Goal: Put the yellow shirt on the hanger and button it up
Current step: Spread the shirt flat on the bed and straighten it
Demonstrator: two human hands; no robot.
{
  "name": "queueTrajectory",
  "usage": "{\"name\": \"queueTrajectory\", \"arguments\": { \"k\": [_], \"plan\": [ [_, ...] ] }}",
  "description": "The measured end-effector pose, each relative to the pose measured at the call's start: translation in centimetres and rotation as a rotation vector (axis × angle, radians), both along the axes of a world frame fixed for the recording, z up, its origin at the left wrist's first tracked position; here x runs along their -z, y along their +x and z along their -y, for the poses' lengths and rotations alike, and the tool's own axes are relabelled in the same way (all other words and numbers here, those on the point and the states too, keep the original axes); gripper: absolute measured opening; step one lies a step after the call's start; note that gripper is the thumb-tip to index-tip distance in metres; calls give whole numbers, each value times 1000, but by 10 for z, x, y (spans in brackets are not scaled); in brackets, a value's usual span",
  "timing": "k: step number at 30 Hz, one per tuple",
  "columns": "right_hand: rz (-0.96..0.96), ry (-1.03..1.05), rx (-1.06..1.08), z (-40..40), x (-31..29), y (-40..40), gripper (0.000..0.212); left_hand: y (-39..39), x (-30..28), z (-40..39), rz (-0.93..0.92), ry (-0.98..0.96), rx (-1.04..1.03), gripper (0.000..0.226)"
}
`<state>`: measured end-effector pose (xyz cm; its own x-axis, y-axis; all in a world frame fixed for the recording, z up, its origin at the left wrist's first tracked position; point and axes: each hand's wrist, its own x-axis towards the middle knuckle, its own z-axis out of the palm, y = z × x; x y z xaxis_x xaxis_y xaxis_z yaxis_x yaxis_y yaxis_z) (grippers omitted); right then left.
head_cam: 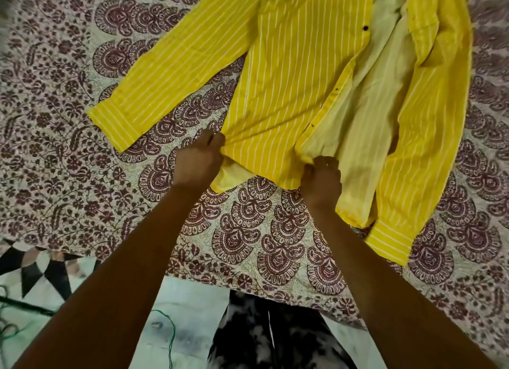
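Yellow shirt spread unbuttoned across the upper centre and right of the frame on a patterned bedspread; pale inner side showing between the open fronts; dark buttons along one front edge; collar end cut off by the top edge. Left hand at centre, fingers curled, bunching the hem's left corner; right hand just right of it, fingers pinching the hem at the front opening. Green cord blurred at lower left.
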<state>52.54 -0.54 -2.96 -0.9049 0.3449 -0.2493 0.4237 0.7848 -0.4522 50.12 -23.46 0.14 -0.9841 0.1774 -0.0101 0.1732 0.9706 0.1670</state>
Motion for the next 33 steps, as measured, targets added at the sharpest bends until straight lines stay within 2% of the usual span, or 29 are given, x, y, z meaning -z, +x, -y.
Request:
{"name": "queueTrajectory", "arguments": {
  "k": [2,4,6,7,10,11,13,15,17,19,21,25,28,31,33],
  "plan": [
    [-272,-270,265,-7,-11,-2,37,1,-11,9,-91,80,-88,19],
    [-466,-448,399,-22,-22,1,39,6,-26,24,-194,223,-219,17],
    [-444,-599,401,-29,-30,12,31,16,-35,39,-253,290,-341,16],
    [-368,-610,367,-28,-29,20,31,21,-31,45,-215,266,-371,16],
    [-26,-313,143,-27,-9,44,49,30,-5,56,179,79,-348,17],
    [39,-193,118,-27,-3,51,47,33,2,58,301,32,-335,18],
    [42,-45,74,-30,8,63,35,38,12,59,387,-4,-310,18],
    [40,22,40,-31,12,69,29,40,17,56,360,2,-298,20],
    [72,58,27,-31,11,72,23,44,20,54,298,-12,-235,31],
    [112,83,-2,-31,10,70,24,50,20,53,238,-74,-79,46],
    [133,85,-39,-33,9,66,26,56,17,54,258,-104,75,56],
    [111,66,-39,-37,8,61,25,59,18,61,314,-103,116,39],
    [10,12,-58,-40,4,63,31,59,22,66,263,46,54,12],
    [-109,10,-59,-44,-10,61,43,62,20,69,153,214,2,34],
    [-139,16,-57,-47,-19,60,40,69,15,67,72,212,0,27]
  ]
}}
